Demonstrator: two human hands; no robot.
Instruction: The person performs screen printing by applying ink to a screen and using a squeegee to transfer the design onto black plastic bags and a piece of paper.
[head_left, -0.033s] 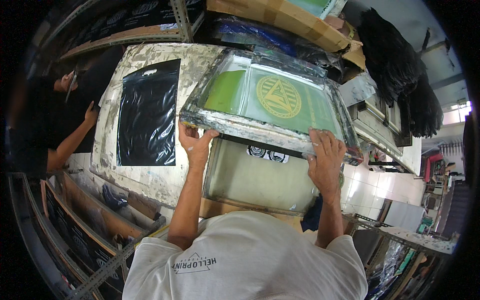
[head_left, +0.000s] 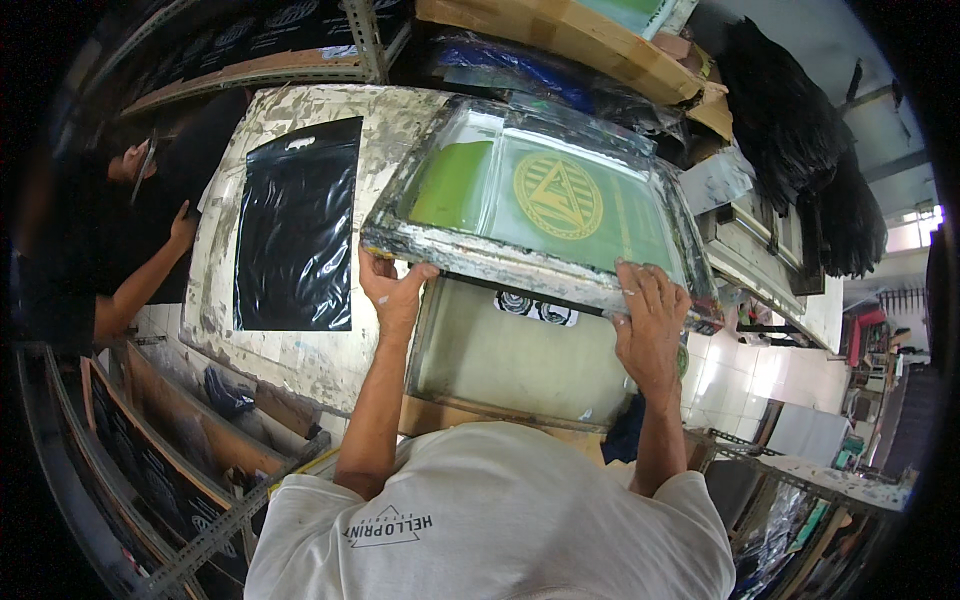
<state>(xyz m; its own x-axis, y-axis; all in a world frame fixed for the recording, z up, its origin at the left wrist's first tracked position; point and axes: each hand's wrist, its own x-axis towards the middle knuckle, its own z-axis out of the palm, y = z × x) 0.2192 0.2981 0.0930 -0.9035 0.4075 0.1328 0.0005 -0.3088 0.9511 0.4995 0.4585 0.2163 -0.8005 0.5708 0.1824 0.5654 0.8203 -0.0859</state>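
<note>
A screen-printing frame (head_left: 480, 250) with a worn, ink-smeared rim is tilted over the table, its near edge raised. Its green mesh (head_left: 640, 240) bears a round yellowish emblem, and a patch of darker green ink (head_left: 450, 185) lies on the left. At the frame's near left corner, my left hand (head_left: 393, 288) is closed on the rim. My right hand (head_left: 652, 315) grips the same edge farther right, fingers on top. Below the raised edge lies a second, pale screen (head_left: 520, 365) with a small black-and-white print at its top. A black plastic bag (head_left: 297, 230) with a handle slot lies flat to the left.
The paint-stained table (head_left: 400, 115) extends under everything. Another person's arm (head_left: 150, 270) is at the far left. A cardboard box (head_left: 570, 45) and plastic bundles sit behind the frame. Black strands or sheets (head_left: 790, 130) hang at right. Metal racks (head_left: 200, 540) flank me.
</note>
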